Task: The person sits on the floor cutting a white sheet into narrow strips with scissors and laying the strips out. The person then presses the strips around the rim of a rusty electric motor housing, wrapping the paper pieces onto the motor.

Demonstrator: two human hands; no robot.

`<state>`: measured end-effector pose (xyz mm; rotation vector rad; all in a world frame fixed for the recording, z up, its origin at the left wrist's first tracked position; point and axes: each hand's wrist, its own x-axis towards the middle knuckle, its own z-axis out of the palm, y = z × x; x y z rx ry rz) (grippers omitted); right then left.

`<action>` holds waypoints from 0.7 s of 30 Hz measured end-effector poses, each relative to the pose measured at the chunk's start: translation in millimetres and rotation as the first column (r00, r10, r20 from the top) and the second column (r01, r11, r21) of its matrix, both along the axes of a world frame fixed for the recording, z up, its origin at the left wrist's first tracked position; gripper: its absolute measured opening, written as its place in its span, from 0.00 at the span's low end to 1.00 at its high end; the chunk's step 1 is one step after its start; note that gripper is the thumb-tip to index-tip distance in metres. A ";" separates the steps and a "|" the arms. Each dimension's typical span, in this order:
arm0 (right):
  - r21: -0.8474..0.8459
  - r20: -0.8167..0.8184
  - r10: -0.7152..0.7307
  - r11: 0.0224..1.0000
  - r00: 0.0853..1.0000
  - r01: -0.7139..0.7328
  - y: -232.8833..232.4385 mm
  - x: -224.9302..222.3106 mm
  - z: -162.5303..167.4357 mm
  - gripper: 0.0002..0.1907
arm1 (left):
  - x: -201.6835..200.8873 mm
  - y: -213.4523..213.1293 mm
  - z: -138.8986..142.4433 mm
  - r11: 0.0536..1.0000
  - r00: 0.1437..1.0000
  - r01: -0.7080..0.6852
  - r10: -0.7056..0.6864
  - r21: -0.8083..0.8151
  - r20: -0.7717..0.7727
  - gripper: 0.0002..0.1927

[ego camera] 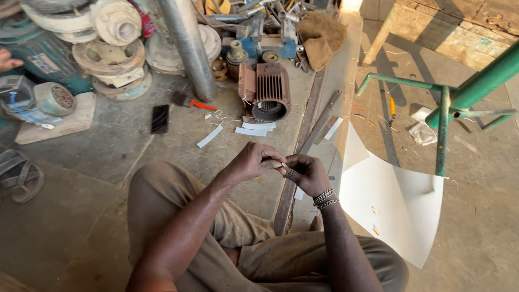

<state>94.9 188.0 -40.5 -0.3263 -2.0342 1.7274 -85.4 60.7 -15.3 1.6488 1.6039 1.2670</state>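
I sit on the concrete floor with my knees drawn up. My left hand (253, 161) and my right hand (305, 173) meet in front of me, fingertips pinched together on a small white paper strip (281, 165); most of it is hidden by my fingers. My right wrist wears metal bracelets (325, 198). Ahead of my hands stands a rusty ribbed electric motor housing (269, 91) with white paper strips (257, 128) lying before it. A large white paper sheet (397, 200) lies on the floor to my right.
A black phone (160, 118) and a red-handled brush (190, 101) lie ahead on the left. A metal pipe (188, 46) rises beside stacked motor casings (111, 54). A green metal frame (459, 100) stands at right. Another person's hand (7, 59) shows at the left edge.
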 end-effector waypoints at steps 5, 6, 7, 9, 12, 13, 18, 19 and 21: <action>-0.071 0.053 -0.012 0.997 0.999 0.016 10.7 2.4 -17.1 0.13 | -11.2 24.7 -7.2 0.995 0.988 0.095 -0.093 0.014 -0.122 0.05; -0.070 0.094 -0.033 0.997 0.995 0.039 13.6 3.7 -20.5 0.13 | -14.7 30.8 -11.9 0.993 0.983 0.118 -0.116 0.009 -0.144 0.05; -0.067 0.135 -0.053 0.996 0.989 0.062 16.7 4.6 -23.7 0.13 | -18.3 37.8 -17.3 0.990 0.976 0.141 -0.139 0.005 -0.165 0.06; -0.088 0.162 -0.032 0.995 0.986 0.047 22.3 8.2 -28.6 0.13 | -22.7 47.0 -31.3 0.980 0.963 0.201 -0.199 -0.006 -0.183 0.07; -0.049 0.276 -0.003 0.999 0.961 0.017 23.8 8.0 -33.5 0.14 | -27.4 50.8 -54.3 0.965 0.947 0.262 -0.260 -0.015 -0.188 0.10; -0.028 0.328 0.002 1.000 0.945 0.008 21.6 5.7 -34.7 0.14 | -27.5 48.4 -62.4 0.966 0.946 0.260 -0.259 -0.021 -0.195 0.11; 0.003 0.489 -0.104 0.993 0.866 0.118 2.4 -15.1 -38.0 0.17 | -38.6 38.9 -91.5 0.962 0.956 0.243 -0.259 -0.122 -0.136 0.11; -0.013 0.472 -0.101 0.993 0.876 0.121 0.4 -19.0 -37.8 0.17 | -44.4 38.7 -93.5 0.963 0.955 0.249 -0.262 -0.103 -0.138 0.11; -0.014 0.424 -0.124 0.990 0.897 0.143 -1.8 -24.9 -37.8 0.16 | -54.6 37.9 -94.7 0.965 0.956 0.256 -0.261 -0.055 -0.131 0.10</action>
